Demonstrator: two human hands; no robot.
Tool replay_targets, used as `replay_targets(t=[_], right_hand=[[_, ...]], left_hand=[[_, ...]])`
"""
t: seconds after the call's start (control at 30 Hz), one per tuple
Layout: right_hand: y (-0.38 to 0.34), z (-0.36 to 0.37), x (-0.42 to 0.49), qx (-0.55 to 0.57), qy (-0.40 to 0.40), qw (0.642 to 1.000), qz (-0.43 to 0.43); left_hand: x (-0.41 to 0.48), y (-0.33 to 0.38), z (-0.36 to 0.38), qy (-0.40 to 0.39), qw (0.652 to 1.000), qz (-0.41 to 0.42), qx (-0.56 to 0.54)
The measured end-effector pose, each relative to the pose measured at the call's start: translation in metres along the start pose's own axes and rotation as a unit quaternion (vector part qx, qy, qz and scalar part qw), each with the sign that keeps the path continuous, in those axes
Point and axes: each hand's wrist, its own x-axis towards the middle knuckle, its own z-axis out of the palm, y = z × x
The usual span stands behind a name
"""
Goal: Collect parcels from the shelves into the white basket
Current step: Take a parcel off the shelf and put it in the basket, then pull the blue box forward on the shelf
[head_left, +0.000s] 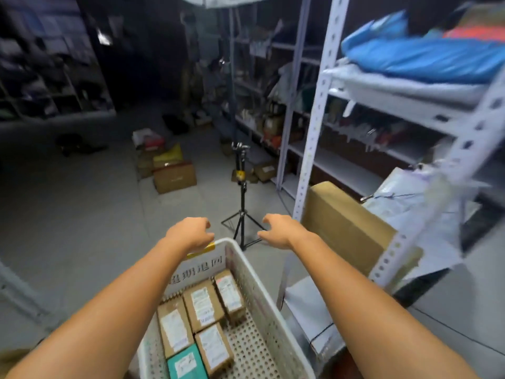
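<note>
The white perforated basket [262, 302] sits low in front of me, holding several brown parcels [203, 305] with white labels and one teal parcel [185, 365]. My left hand [191, 232] hovers over the basket's far rim, fingers loosely curled, holding nothing. My right hand [280, 228] reaches forward beside the basket's right side, fingers loosely curled and empty. White metal shelves [322, 86] stand on the right with a blue bag [426, 60] and grey parcels on them.
A large brown carton [347, 228] and grey mailer bags [410, 206] lie on the lower right shelf. A black light stand [241, 203] stands on the floor just beyond my hands. Cardboard boxes [173, 176] sit on the grey floor further ahead. Dark shelving lines the far left.
</note>
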Motion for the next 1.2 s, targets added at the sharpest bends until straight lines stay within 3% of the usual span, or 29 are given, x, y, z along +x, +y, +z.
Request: replay_targets(t=[0.27,0.47,0.67,0.87,1.07,1.2], right_hand=[[0.066,-0.066,-0.124,0.033,0.077,0.996,-0.008],[0.147,-0.106,-0.239,0.074,0.113,0.990,0.032],[0.257,-0.139,-0.356,0.027,0.171,0.972,0.159],[0.349,-0.146,-0.469,0.032,0.208,0.926,0.313],[0.393,-0.142,-0.570,0.048,0.224,0.880,0.417],[0.403,-0.140,-0.629,0.052,0.245,0.836,0.487]], left_hand=[[-0.075,0.122,-0.062,0.068,0.996,0.055,0.027],[-0.134,0.234,-0.068,0.089,0.985,0.142,0.051],[-0.179,0.371,-0.059,0.055,0.967,0.232,0.091],[-0.227,0.496,-0.041,0.061,0.917,0.377,0.114],[-0.271,0.607,-0.023,0.027,0.876,0.476,0.074],[-0.300,0.667,-0.008,0.015,0.830,0.551,0.082]])
